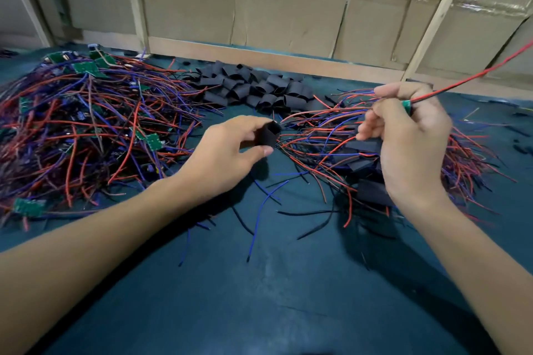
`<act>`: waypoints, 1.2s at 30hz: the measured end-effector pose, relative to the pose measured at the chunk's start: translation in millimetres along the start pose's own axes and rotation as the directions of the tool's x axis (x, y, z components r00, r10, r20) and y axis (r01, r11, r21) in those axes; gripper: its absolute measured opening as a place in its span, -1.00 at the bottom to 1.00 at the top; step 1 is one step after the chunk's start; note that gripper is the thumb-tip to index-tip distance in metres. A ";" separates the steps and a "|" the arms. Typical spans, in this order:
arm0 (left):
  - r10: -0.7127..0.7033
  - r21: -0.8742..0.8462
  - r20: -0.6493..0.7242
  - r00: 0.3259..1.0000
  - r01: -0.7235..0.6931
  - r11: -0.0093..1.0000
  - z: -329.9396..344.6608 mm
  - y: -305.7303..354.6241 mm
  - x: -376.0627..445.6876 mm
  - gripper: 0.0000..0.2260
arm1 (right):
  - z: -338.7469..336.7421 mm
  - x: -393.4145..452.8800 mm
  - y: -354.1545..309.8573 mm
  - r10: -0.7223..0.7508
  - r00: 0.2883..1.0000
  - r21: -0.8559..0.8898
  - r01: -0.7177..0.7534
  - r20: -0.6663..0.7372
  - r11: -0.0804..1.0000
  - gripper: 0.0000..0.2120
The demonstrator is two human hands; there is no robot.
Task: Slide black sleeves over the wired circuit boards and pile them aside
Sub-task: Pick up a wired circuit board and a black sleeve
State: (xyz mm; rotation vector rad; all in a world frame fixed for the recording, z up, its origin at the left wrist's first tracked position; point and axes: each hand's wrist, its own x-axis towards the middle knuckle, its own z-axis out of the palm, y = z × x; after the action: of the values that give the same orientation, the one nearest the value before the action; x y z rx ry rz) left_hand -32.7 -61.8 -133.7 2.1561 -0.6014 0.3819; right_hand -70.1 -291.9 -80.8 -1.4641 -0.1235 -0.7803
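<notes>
Left hand [227,153] pinching black sleeve [269,134], right hand [409,135] gripping circuit board [406,105]

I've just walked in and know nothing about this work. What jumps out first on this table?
The big tangle of red and blue wires with green boards, heaped on the left of the dark table. Behind the hands sits a pile of black sleeves. In front, the left hand pinches one black sleeve while the right hand holds a green board by its wires.
</notes>
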 end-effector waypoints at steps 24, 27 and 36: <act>0.268 0.140 -0.043 0.962 -0.260 0.955 0.8 8.8 -9.2 -0.70 | 6.7 -16.9 5.0 0.147 0.905 -0.178 -0.081 0.399 0.981 -0.80; 0.285 0.152 -0.027 0.958 -0.278 0.948 -0.2 10.1 -10.1 -0.79 | 8.6 -16.9 7.7 0.249 0.889 -0.189 -0.188 0.385 0.964 -0.82; 0.202 0.158 -0.181 0.963 -0.174 0.972 -5.0 14.7 -9.8 -0.79 | 5.0 -9.7 0.9 0.384 0.854 -0.147 -0.355 0.350 0.923 -0.61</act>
State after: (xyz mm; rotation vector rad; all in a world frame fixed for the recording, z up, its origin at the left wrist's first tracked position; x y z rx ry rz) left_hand -49.1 -62.8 -125.7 2.1669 -0.6861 0.7522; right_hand -75.0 -283.6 -85.9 -1.6347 -0.0950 -0.1864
